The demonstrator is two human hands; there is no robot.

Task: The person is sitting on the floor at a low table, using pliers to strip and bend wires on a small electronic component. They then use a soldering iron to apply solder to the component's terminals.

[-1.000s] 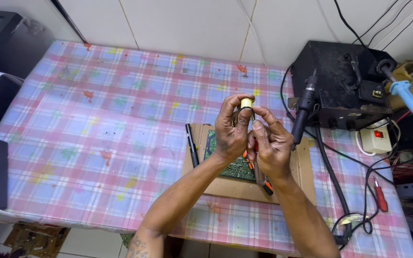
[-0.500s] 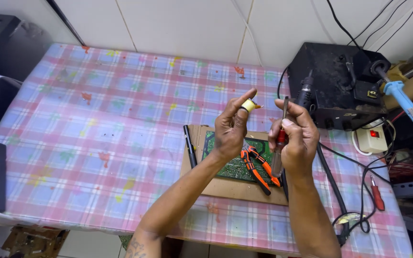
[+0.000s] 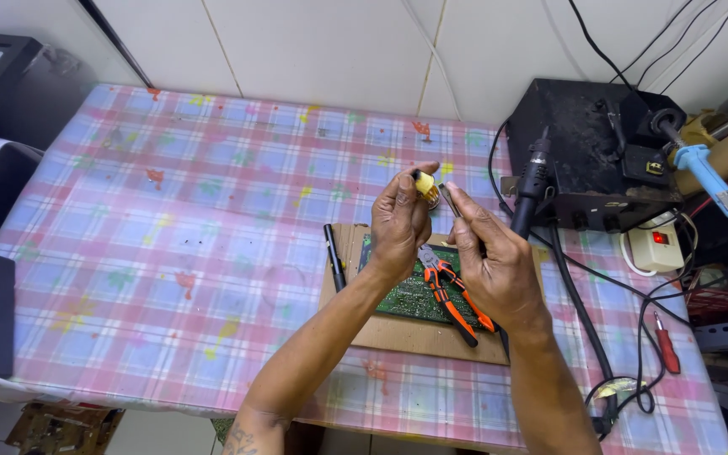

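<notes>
With our left hand (image 3: 398,223) pinching the small yellow part (image 3: 425,184) and our right hand (image 3: 495,270) clamped on a thin tool (image 3: 451,200), we judge a slip could drop the part onto the circuit board (image 3: 410,295).

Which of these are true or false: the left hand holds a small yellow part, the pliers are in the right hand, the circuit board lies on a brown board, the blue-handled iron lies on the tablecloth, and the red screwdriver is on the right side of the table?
1. The left hand holds a small yellow part. True.
2. The pliers are in the right hand. False: they lie on the green circuit board; the right hand holds a thin tool toward the yellow part.
3. The circuit board lies on a brown board. True.
4. The blue-handled iron lies on the tablecloth. False: it sits up by the black station at the right.
5. The red screwdriver is on the right side of the table. True.
</notes>
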